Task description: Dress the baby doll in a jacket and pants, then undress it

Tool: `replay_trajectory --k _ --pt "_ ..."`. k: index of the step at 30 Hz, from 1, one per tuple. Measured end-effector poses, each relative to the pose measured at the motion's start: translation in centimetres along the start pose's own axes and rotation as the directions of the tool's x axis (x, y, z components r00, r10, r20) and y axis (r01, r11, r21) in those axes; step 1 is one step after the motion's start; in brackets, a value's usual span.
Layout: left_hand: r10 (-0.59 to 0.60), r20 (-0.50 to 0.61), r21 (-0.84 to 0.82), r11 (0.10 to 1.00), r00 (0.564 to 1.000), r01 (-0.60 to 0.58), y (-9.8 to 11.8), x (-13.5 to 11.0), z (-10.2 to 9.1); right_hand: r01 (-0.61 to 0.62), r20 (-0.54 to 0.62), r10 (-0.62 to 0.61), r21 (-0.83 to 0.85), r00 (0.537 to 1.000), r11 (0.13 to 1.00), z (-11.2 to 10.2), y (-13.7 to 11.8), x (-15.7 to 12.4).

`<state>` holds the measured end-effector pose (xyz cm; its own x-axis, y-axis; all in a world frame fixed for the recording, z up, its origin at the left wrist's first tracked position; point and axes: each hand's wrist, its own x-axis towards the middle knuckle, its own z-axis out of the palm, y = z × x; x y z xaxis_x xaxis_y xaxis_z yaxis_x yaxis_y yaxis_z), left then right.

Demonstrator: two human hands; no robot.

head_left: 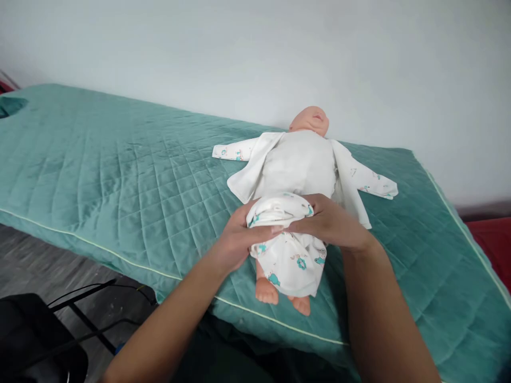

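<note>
A baby doll [309,121] lies on its back, its feet [266,291] toward me. An unfastened white jacket [246,175] with printed sleeves spreads out on both sides of its white-covered torso. Bunched baby pants [293,260], white with teal animal prints, lie over the doll's legs, and the toes show below. My left hand [238,234] grips the gathered cloth from the left, thumb on top. From the right, my right hand [325,221] holds the same cloth, and the two thumbs nearly meet. The fingers behind the fabric are hidden.
A green quilted cover [131,181] lies over the bed, whose pale-piped front edge runs just below the doll's feet. A white wall [247,58] stands behind. At lower left are a black object [35,335] and a dark frame with cables. Something red [493,247] is at far right.
</note>
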<state>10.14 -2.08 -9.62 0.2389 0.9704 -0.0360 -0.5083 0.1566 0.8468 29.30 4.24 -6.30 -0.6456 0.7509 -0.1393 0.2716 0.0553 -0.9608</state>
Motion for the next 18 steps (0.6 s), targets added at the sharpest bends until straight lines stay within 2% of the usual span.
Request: replay_trajectory --k 4,9,13,18 --pt "-0.081 -0.206 -0.108 0.992 0.975 0.06 -1.3 -4.6 1.9 -0.011 0.034 0.018 -0.194 0.999 0.981 0.5 -0.8 0.3" --pt "-0.166 -0.394 -0.107 0.985 0.904 0.135 -1.4 -8.4 5.2 0.05 0.143 -0.004 -0.316 0.99 0.948 0.7 -0.9 0.3" --pt "-0.174 -0.452 -0.096 0.985 0.875 0.146 -1.1 -10.4 7.4 0.094 0.218 -0.022 -0.327 0.976 0.94 0.5 -0.6 0.0" --pt "-0.206 -0.543 -0.221 0.97 0.814 0.098 -3.1 -11.9 8.3 0.115 0.306 0.015 -0.402 0.952 0.909 0.3 -0.4 -0.1"
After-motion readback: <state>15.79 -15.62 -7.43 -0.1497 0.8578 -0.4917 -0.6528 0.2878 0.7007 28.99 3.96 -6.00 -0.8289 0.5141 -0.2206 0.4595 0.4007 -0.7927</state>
